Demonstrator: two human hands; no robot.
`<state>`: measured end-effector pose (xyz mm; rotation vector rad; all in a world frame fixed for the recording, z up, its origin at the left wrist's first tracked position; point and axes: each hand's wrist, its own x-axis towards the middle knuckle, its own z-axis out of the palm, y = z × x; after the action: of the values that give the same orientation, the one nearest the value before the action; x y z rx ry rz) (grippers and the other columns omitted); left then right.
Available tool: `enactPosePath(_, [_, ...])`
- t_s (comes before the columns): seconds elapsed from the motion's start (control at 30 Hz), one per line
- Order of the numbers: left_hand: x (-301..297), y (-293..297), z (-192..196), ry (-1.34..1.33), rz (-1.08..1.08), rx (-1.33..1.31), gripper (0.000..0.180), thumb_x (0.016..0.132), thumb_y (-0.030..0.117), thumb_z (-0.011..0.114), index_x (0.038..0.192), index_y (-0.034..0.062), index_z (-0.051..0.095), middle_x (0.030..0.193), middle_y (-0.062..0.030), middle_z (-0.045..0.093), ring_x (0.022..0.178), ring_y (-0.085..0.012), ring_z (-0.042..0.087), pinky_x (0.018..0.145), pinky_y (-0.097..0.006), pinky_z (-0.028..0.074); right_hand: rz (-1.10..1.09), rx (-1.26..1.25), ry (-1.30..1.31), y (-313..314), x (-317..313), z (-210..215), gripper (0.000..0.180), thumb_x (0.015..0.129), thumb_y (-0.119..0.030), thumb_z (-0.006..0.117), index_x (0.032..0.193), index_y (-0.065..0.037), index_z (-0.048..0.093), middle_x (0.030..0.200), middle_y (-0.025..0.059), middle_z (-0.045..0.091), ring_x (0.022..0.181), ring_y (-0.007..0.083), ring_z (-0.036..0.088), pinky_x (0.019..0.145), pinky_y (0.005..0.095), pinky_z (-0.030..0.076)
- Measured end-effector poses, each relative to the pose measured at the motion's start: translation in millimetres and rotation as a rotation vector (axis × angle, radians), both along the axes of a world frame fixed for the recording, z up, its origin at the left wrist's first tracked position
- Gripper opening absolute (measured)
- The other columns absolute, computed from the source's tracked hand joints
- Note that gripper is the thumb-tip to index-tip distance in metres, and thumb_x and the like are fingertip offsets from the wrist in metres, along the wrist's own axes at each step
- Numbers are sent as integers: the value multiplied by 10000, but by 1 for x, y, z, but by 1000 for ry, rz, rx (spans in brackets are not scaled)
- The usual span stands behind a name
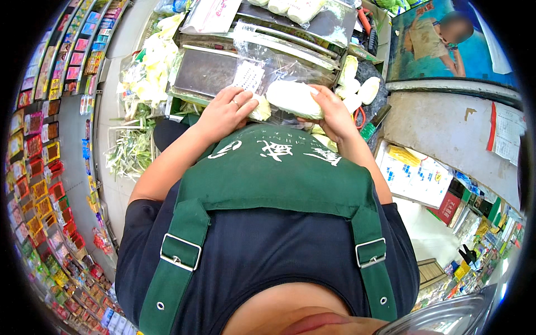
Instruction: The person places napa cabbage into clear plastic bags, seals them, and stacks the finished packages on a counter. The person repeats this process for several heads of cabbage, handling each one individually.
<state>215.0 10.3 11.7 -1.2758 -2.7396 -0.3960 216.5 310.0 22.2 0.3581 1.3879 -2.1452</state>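
Head view looks straight down the green apron [268,173] to a pale, trimmed cabbage [294,99] wrapped in clear plastic film, lying crosswise just above the apron's top edge, in front of a metal wrapping machine [209,70]; its near underside is hidden by the apron and glare on the film blurs its outline. One cabbage is in hand; about four more pale trimmed pieces [360,89] lie just to the right, partly cut off behind the right hand, and three wrapped ones [290,8] sit at the top edge, cropped. The left hand [226,111] lies palm down with fingers spread on the film at the cabbage's left end, a ring on one finger. The right hand [332,111] cups the right end, fingers curled and pressed onto it. Both forearms bend inward from the sides. Loose green trimmings [131,151] litter the floor at left, beside racks of small packets [39,167] too blurred to make out
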Motion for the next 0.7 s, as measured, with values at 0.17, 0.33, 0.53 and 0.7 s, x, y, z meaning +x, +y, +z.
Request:
enactPosePath(0.17, [-15, 13, 40, -233, 55, 150, 543, 694, 220, 792, 1179, 97, 580, 1194, -122, 567, 1149, -328, 520, 1007, -432, 431, -88, -58, -49, 3, 22, -13, 400, 1027, -239, 475, 1331, 20, 450, 1235, 170, 579, 1066, 275, 626, 846, 425, 573])
enactPosePath(0.33, [-20, 63, 40, -39, 175, 292, 515, 744, 347, 805, 1066, 23, 565, 957, -140, 595, 936, -331, 597, 805, -405, 498, -144, -215, -45, 1, 30, -6, 449, 995, -207, 556, 1354, 35, 434, 1266, 165, 561, 1093, 242, 608, 871, 384, 548])
enactPosePath(0.53, [-13, 77, 28, -130, 194, 250, 551, 715, 265, 804, 1091, 13, 491, 983, -162, 567, 967, -330, 589, 795, -400, 508, -118, -38, 151, 0, 19, -28, 567, 928, -153, 661, 1391, 54, 408, 1301, 148, 546, 1166, 191, 545, 984, 322, 445])
enactPosePath(0.7, [-13, 69, 9, -52, 169, 258, 465, 750, 62, 688, 1154, 11, 463, 1022, -189, 557, 955, -370, 588, 795, -434, 505, -55, -15, 110, -5, 16, -30, 532, 942, -173, 641, 1376, 47, 426, 1278, 147, 561, 1151, 193, 551, 964, 328, 459])
